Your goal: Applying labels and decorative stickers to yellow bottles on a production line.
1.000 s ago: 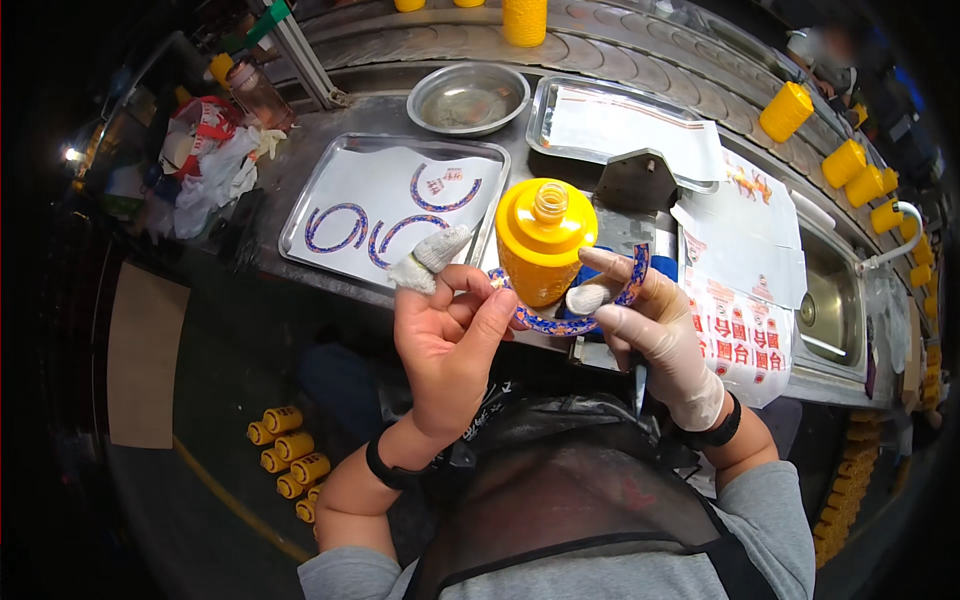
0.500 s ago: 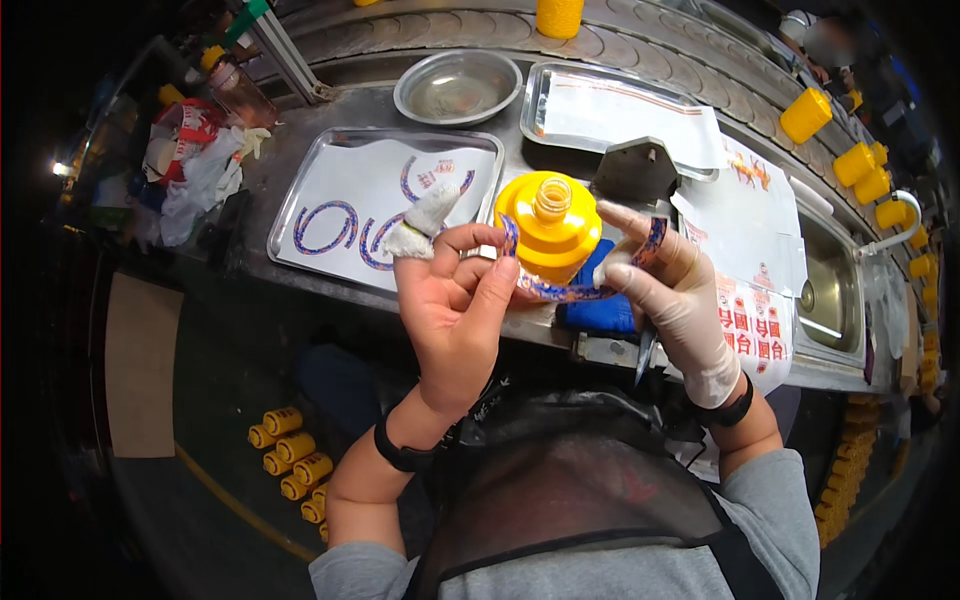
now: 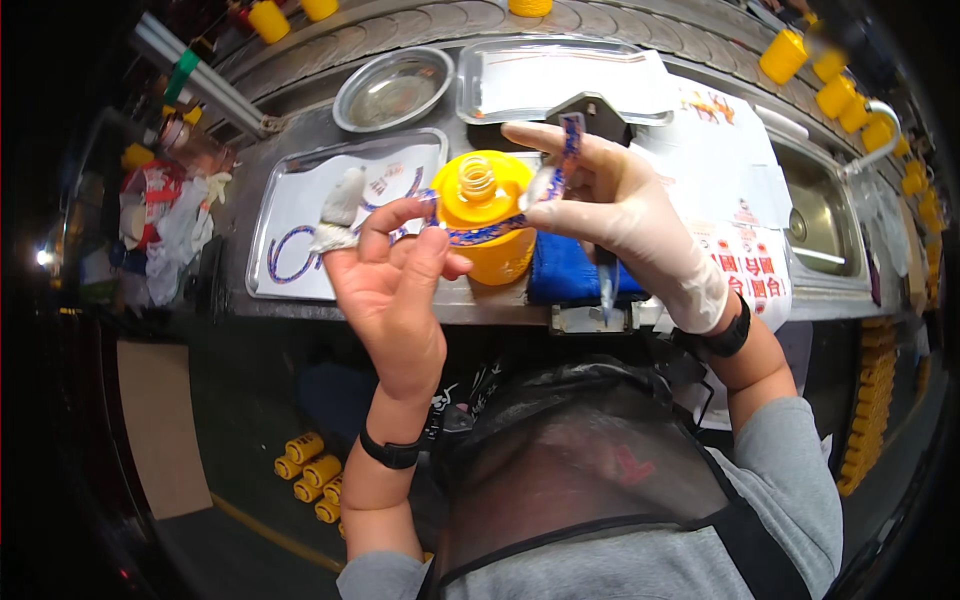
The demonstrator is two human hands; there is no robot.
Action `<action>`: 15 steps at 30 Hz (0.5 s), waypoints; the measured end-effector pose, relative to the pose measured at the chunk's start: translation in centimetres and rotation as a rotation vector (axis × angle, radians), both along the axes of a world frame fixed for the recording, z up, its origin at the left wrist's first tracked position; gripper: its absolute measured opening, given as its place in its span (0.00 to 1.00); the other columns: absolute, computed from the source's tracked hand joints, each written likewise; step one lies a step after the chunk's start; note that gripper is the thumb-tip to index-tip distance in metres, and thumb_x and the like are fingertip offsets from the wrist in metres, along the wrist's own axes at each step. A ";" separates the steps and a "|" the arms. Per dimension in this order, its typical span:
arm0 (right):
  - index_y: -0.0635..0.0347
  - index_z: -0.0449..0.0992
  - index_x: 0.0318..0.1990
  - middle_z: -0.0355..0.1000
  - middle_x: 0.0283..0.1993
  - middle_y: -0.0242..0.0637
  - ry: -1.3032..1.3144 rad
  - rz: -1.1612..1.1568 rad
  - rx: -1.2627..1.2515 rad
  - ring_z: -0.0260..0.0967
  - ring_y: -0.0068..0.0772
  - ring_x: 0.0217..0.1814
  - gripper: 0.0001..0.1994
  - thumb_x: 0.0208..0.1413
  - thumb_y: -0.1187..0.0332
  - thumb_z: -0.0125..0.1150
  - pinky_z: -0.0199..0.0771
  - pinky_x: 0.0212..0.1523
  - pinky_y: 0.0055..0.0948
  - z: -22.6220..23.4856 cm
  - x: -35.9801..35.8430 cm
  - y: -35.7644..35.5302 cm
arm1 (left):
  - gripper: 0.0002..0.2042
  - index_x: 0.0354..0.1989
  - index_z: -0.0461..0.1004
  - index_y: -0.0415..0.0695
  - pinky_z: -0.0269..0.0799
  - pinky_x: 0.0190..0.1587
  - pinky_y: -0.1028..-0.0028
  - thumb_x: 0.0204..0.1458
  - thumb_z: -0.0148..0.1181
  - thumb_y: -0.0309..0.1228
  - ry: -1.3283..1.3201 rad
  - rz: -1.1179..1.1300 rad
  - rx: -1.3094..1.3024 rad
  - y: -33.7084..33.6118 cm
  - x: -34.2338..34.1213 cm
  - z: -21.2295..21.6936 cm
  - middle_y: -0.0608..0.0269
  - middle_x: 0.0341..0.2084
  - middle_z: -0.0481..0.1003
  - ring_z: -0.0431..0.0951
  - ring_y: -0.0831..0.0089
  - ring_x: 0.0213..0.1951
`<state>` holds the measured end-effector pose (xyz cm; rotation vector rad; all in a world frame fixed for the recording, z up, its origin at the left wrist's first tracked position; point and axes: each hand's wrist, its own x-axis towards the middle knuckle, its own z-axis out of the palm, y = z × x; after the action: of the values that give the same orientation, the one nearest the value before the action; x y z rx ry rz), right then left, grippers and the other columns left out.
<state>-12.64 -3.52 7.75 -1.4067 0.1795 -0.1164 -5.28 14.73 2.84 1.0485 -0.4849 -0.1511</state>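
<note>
Pinching a blue printed band (image 3: 470, 235) around the yellow bottle (image 3: 487, 215), left hand (image 3: 395, 290) and gloved right hand (image 3: 625, 215), fingers closed on it.

Both forearms are raised from the lower edge, each wrist fitted with a dark band. The left hand (image 3: 392, 285) is bare — index finger bandaged, thumb and fingertips pinched together. The right hand (image 3: 618, 215) is gloved — fingers extended, thumb pinched against them.
</note>
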 end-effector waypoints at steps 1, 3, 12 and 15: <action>0.62 0.68 0.62 0.74 0.42 0.28 0.003 0.031 0.027 0.70 0.16 0.46 0.29 0.52 0.72 0.69 0.71 0.50 0.19 0.4 0.1 -0.2 | 0.23 0.54 0.52 0.38 0.76 0.32 0.78 0.53 0.56 0.15 0.018 0.033 0.003 0.0 0.1 0.1 0.46 0.45 0.70 0.78 0.74 0.29; 0.63 0.68 0.62 0.74 0.43 0.29 -0.037 0.025 -0.005 0.70 0.17 0.47 0.29 0.52 0.72 0.69 0.71 0.50 0.20 0.0 0.3 -1.0 | 0.29 0.62 0.56 0.40 0.72 0.27 0.81 0.51 0.59 0.14 0.055 0.082 0.001 -0.4 0.0 0.6 0.55 0.40 0.70 0.74 0.79 0.26; 0.65 0.68 0.62 0.75 0.44 0.32 -0.247 0.104 0.155 0.71 0.18 0.47 0.27 0.53 0.77 0.67 0.73 0.51 0.21 -2.3 0.8 -2.4 | 0.31 0.64 0.58 0.39 0.66 0.50 0.79 0.49 0.59 0.11 0.007 0.206 0.077 -1.1 0.0 -0.1 0.66 0.34 0.70 0.69 0.83 0.38; 0.65 0.67 0.62 0.74 0.46 0.33 -0.237 0.116 0.149 0.71 0.19 0.48 0.28 0.52 0.77 0.67 0.72 0.52 0.22 -2.3 0.4 -2.4 | 0.33 0.64 0.55 0.38 0.67 0.51 0.78 0.50 0.59 0.11 -0.057 0.207 0.102 -0.9 -0.4 -0.7 0.65 0.36 0.71 0.70 0.82 0.38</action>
<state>-12.22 -5.92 5.49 -1.2408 -0.0884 -0.1697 -5.65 13.79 2.09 1.1988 -0.4203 0.0380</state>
